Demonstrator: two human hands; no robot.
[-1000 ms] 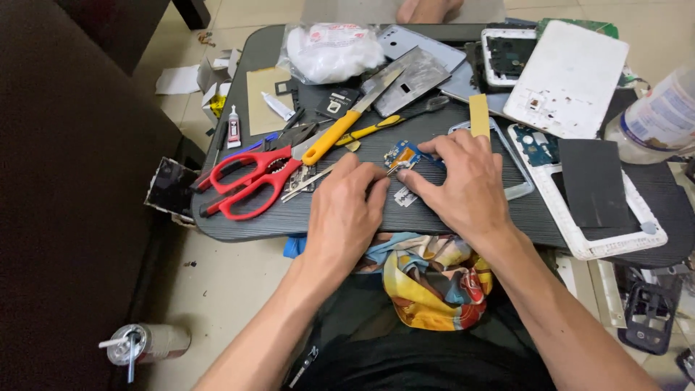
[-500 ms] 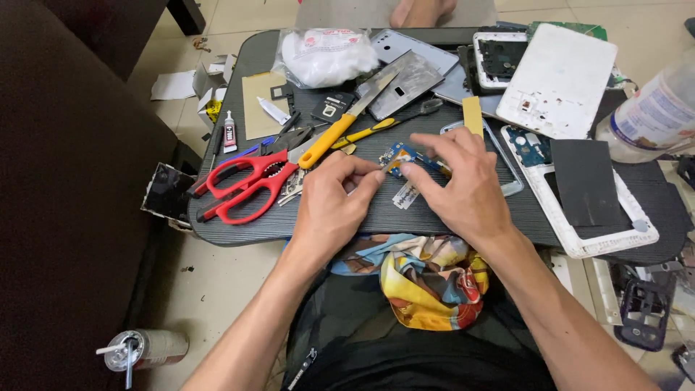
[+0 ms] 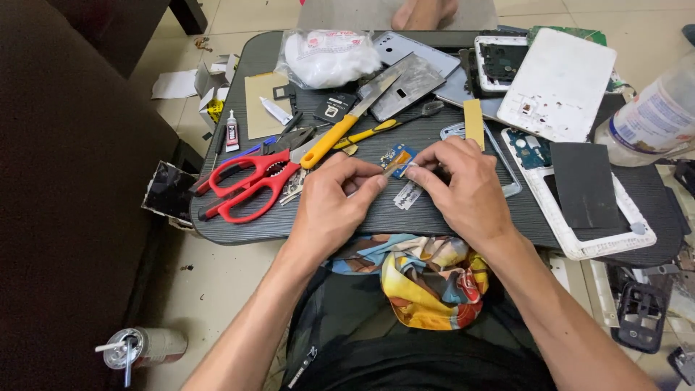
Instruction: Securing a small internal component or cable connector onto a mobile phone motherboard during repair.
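Both forearms reach forward from the bottom edge, hands meeting palm-down over the near-middle of the dark worktop [image 3: 434, 217]. Left hand [image 3: 334, 206] curled, knuckles up, thumb and forefinger pinched narrow on the near end of a thin orange strip [image 3: 396, 164]. Right hand [image 3: 463, 185] arched, fingers bent down, fingertips pinched on the other end of the strip; grip tight, the two grips nearly touching. Strip held just above the worktop, between both grips. Small blue circuit board [image 3: 397, 153] just beyond the grips, white label [image 3: 408, 195] just under them. Red scissors [image 3: 250, 181] left of the left grip, yellow-handled scraper [image 3: 340, 134] beyond it. Phone frame [image 3: 499, 163] partly under the right hand. White tablet back [image 3: 561, 87] far right beyond. Colourful cloth [image 3: 427, 279] on the lap, near side of both wrists.
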